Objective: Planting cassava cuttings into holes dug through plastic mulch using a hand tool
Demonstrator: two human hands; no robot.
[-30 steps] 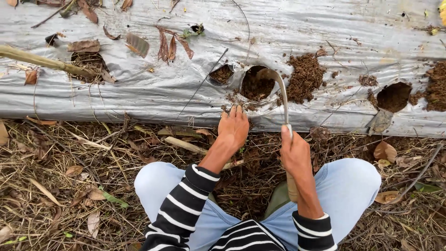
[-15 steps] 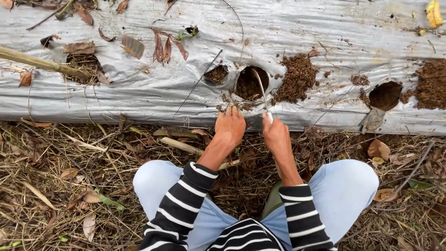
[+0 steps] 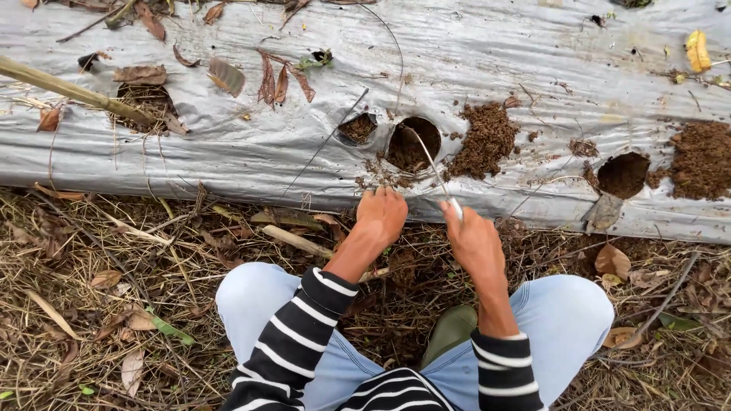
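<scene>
I crouch in front of a raised bed covered with grey plastic sheet [image 3: 472, 46]. My right hand [image 3: 474, 240] grips a thin curved metal blade [image 3: 431, 164] whose tip reaches into a round hole [image 3: 415, 143] cut in the sheet. My left hand [image 3: 382, 215] is closed on dry weed stems at the near edge of the sheet, just below that hole. A smaller hole [image 3: 358, 128] lies to its left. A heap of brown soil [image 3: 487, 138] sits on the sheet to the right of the round hole.
Another hole [image 3: 623, 173] with a soil pile [image 3: 700, 158] is at the right. A bamboo stick [image 3: 68, 91] runs to a hole at the left. Dry leaves lie on the sheet. Dry grass and twigs cover the ground around my knees; a green boot [image 3: 449, 331] shows between them.
My right hand has moved left and forward, bringing the blade down into the round hole. My left hand has closed on the stems at the sheet's edge.
</scene>
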